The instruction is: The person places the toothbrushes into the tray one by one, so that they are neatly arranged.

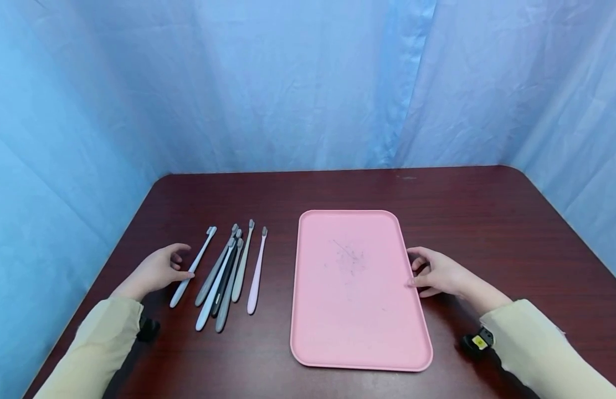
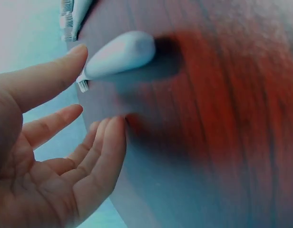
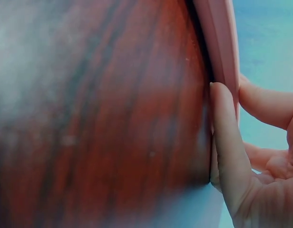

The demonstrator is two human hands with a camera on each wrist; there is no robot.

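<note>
A pink tray (image 1: 360, 332) lies flat in the middle of the dark wooden table (image 1: 487, 221), with nothing on it. Several toothbrushes (image 1: 228, 277) lie side by side left of it, a pink one (image 1: 256, 274) nearest the tray. My left hand (image 1: 180, 263) rests on the table beside the leftmost, light blue toothbrush (image 1: 195, 266), fingers relaxed and not gripping it. In the left wrist view that hand (image 2: 65, 142) is spread, the toothbrush handle (image 2: 120, 52) just beyond the fingertips. My right hand (image 1: 425, 271) touches the tray's right rim; one finger (image 3: 227, 142) lies along the rim (image 3: 218, 38).
Blue curtains close off the table at the back and on both sides. A black wrist device (image 1: 480, 341) sits under my right sleeve, another (image 1: 147, 328) under the left. Bare table stretches behind the tray and to its right.
</note>
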